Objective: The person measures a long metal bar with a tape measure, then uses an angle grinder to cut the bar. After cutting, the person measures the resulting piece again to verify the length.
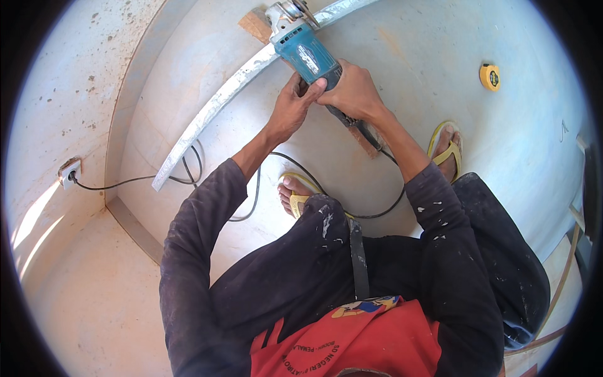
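Running from left of ctr. up to top edge of frame: long strip [217, 105], prob. metal, chalky white w/ grey scuffs, bowed (partly lens, maybe). Looks stiff, rather light for its length, apt to skid on smooth floor [433, 69]; best held flat w/ weight near ctr.

Snaking from left edge to mid-frame: thin black cord [125, 182], rubbery, limp, loosely looped.

Top ctr., over the strip: angle grinder [306, 51], teal plastic body, ribbed silver metal head. Prob. heavy for its size, top-heavy toward head; worth gripping w/ both hands, one on body, one at rear. Disc hard to make out.

Left hand [294, 100]: curled round body's near side, thumb pressed on casing. Right hand [353, 91]: wrapped over rear end, fingertips mostly hidden, exact spread can't tell.

Upper ctr., beside grinder head: rough brown block [256, 26], wood or brick, unclear. Upper right: rounded yellow tape measure [489, 77], hard-shelled. Far left: pale wall socket [70, 173], approx. square, black plug in.
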Tool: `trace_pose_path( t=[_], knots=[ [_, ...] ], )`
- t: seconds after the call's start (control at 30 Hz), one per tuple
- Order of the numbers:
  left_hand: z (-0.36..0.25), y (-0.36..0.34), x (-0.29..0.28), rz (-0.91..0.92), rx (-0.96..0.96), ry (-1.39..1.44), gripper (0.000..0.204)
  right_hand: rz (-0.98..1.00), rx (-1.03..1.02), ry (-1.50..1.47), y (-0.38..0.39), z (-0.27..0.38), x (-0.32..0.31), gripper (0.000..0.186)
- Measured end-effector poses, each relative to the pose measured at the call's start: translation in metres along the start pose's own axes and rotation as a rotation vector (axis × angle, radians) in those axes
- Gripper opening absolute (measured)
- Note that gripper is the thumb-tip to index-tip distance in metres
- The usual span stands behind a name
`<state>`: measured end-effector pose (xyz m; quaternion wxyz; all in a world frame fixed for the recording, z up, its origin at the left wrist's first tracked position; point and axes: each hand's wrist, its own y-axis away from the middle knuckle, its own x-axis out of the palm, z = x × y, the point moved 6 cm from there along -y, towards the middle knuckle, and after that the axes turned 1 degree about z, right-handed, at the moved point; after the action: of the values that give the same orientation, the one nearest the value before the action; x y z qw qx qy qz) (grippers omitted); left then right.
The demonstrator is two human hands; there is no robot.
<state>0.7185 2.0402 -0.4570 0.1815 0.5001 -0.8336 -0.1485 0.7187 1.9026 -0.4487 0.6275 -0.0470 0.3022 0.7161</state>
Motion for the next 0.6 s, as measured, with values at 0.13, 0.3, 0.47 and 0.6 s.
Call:
trace_pose_path(
  t=[0.13, 0.3, 0.47, 0.6],
  knots=[
    [0.0016, 0.0001, -0.0001, -0.002, -0.014, 0.012, 0.062, -0.005, -0.004, 0.007, 0.0003, 0.0011, -0.0005, 0.056],
    [0.0006, 0.001, 0.0005, -0.001, -0.009, 0.024, 0.062, -0.009, -0.004, 0.022, 0.0001, 0.0011, -0.0003, 0.056],
    [-0.0001, 0.0014, 0.0003, -0.003, -0.015, 0.027, 0.064, -0.002, -0.003, 0.019, -0.0008, -0.0002, 0.0008, 0.057],
    [0.0003, 0.0016, 0.0002, -0.008, -0.018, 0.024, 0.065, -0.001, -0.011, 0.016, -0.0014, 0.0004, 0.001, 0.057]
  ],
)
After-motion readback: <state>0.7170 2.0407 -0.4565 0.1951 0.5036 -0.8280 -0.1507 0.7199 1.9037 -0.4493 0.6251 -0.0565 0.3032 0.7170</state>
